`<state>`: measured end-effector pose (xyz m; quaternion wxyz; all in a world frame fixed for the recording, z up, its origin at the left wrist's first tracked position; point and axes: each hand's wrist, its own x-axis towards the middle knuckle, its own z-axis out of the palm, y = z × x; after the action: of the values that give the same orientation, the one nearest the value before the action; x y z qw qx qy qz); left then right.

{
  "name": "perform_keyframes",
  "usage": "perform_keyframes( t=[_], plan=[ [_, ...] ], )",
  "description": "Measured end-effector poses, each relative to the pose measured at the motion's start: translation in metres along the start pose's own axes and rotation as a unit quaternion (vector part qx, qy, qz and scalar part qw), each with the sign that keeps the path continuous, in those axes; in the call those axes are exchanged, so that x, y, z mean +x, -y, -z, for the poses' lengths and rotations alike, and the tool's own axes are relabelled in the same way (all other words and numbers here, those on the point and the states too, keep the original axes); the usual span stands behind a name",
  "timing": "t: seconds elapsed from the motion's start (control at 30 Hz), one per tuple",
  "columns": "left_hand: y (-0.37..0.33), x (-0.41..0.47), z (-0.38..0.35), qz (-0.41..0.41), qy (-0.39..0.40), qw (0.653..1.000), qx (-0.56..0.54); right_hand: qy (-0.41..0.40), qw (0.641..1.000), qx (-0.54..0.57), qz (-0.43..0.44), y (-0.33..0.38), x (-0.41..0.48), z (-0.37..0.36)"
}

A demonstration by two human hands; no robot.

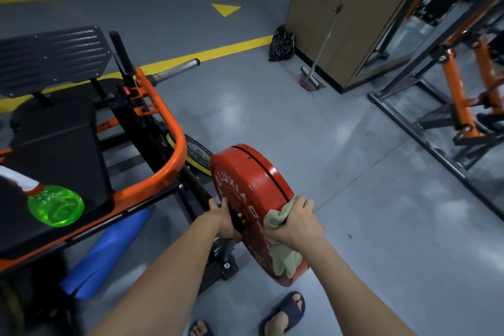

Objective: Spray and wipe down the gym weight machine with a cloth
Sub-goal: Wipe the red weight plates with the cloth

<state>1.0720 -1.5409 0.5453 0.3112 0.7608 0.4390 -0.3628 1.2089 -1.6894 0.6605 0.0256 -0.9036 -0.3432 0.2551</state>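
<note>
Left hand (pixel 226 222) curled round the dark hub of the red plate (pixel 245 174), thumb up against the lettered face; right hand (pixel 296 222) just to its right, fingers bunched round a pale green cloth (pixel 283 254) and pressing it on the plate's near rim; loose end of the cloth hanging below that hand, over the red face. Plate upright on edge between the two hands, mounted at the side of the weight machine (pixel 174 128); just beyond it, away from the left hand, a second plate with a yellow edge (pixel 197 155), touching or not, hard to say. Well left of the left hand, spray bottle (pixel 56 206) with green liquid lying on the machine's black pad (pixel 54 139), apart from both hands; nearer the left forearm, a blue roll (pixel 109 251) on the floor under the orange frame. Far beyond the left hand, a black footplate (pixel 54 57) and a bare chrome sleeve (pixel 177 69). Beneath the right forearm, feet in dark slippers (pixel 286 311) on the grey floor (pixel 354 172). Far ahead of the right hand, a black bag (pixel 282 43) and a squeegee (pixel 309 80) leaning at a brown cabinet (pixel 341 22).
</note>
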Motion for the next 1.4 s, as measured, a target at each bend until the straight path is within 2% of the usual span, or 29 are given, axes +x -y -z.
perform_keyframes(
  t=[0.1, 0.23, 0.33, 0.47, 0.63, 0.7, 0.77, 0.87, 0.97, 1.07, 1.2, 1.27, 1.4],
  plan=[
    [0.0, -0.018, 0.004, 0.012, 0.008, 0.999, -0.033, -0.036, 0.999, 0.008, -0.025, 0.016, -0.002, -0.007],
    [-0.002, -0.014, 0.006, 0.032, -0.008, 0.998, -0.055, -0.115, 0.993, -0.034, 0.01, 0.031, 0.0, -0.015],
    [-0.003, -0.006, 0.005, 0.054, 0.02, 0.997, -0.051, -0.098, 0.993, -0.066, 0.023, 0.038, 0.016, -0.007],
    [-0.006, -0.004, 0.007, 0.032, 0.028, 0.999, 0.009, -0.057, 0.992, -0.11, 0.034, 0.059, 0.035, 0.005],
    [-0.007, -0.009, 0.014, 0.038, 0.04, 0.998, 0.013, 0.008, 0.989, -0.149, 0.018, 0.096, 0.066, 0.018],
    [-0.007, -0.006, 0.012, 0.03, 0.032, 0.999, -0.021, 0.023, 0.987, -0.157, 0.011, 0.112, 0.08, 0.02],
    [-0.008, -0.002, 0.006, 0.004, 0.039, 0.998, 0.044, 0.044, 0.986, -0.16, 0.01, 0.13, 0.097, 0.021],
    [-0.005, 0.008, 0.003, 0.002, 0.051, 0.996, 0.078, 0.053, 0.984, -0.167, 0.04, 0.158, 0.119, 0.023],
    [-0.005, 0.005, 0.005, 0.015, 0.055, 0.995, 0.08, 0.042, 0.982, -0.146, 0.113, 0.171, 0.134, 0.019],
    [-0.005, -0.001, 0.005, 0.026, 0.032, 0.997, 0.07, 0.023, 0.978, -0.105, 0.181, 0.154, 0.116, 0.014],
    [-0.004, -0.003, 0.005, 0.035, 0.011, 0.999, -0.033, -0.133, 0.959, -0.022, 0.25, 0.083, 0.044, -0.017],
    [-0.004, -0.01, 0.005, 0.045, 0.014, 0.998, -0.042, -0.164, 0.961, 0.021, 0.222, 0.044, 0.015, -0.033],
    [-0.004, -0.023, 0.008, 0.026, -0.002, 0.999, -0.026, -0.118, 0.983, 0.069, 0.118, 0.006, -0.006, -0.043]
  ],
)
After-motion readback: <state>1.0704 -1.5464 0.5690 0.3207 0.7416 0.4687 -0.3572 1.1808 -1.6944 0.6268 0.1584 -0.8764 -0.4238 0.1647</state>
